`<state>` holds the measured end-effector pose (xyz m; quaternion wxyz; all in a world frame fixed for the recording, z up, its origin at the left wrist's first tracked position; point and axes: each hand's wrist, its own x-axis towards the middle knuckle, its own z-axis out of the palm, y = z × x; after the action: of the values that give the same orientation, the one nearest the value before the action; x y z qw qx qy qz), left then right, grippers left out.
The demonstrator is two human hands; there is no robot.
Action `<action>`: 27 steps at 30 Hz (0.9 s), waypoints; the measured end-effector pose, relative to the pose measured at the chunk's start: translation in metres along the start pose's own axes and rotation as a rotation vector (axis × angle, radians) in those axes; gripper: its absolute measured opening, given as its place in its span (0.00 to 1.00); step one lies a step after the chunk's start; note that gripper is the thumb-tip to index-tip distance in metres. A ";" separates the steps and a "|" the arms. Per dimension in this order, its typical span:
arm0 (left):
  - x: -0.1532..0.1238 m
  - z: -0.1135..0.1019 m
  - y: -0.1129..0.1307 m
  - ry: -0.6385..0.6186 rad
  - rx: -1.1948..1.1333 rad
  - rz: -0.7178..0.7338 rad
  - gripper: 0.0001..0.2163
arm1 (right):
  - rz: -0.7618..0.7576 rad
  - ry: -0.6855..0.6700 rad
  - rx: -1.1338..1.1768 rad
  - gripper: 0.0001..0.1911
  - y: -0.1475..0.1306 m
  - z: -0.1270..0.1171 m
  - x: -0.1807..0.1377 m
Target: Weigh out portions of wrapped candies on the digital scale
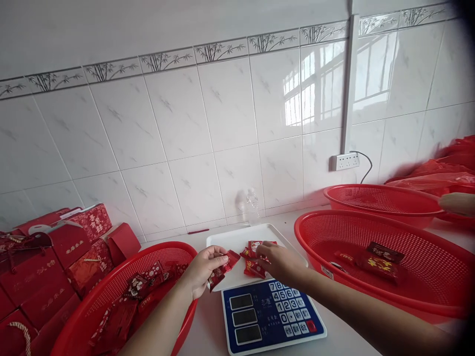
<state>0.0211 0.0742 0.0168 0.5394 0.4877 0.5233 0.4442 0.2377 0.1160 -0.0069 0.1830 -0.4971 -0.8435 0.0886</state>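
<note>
My left hand [206,267] pinches small red printed snack packets [232,259] at the left edge of the white tray [218,239]. One packet end hangs below its fingers. Over the middle of the tray, my right hand [279,260] has its fingers curled down on other red snack packets [253,269]; its fingertips are partly hidden among them. The tray sits on a digital scale with a blue keypad panel [267,302], and its displays look dark. Beside my left forearm stands a red perforated basket [174,247] with many red packets inside.
A second red basket [315,220] at the right holds a few packets, and another red basket [337,193] stands behind it. Red gift boxes [48,277] are stacked at the left. A clear bottle [253,202] stands by the tiled wall, with a power strip [346,161] farther right.
</note>
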 end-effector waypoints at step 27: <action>0.011 -0.003 -0.011 0.177 0.000 -0.018 0.20 | 0.199 -0.061 0.729 0.10 -0.021 -0.001 0.058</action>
<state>0.0185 0.0841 0.0046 0.4950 0.4418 0.5731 0.4810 0.1960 0.1563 0.0138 0.3131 -0.4760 -0.7094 0.4149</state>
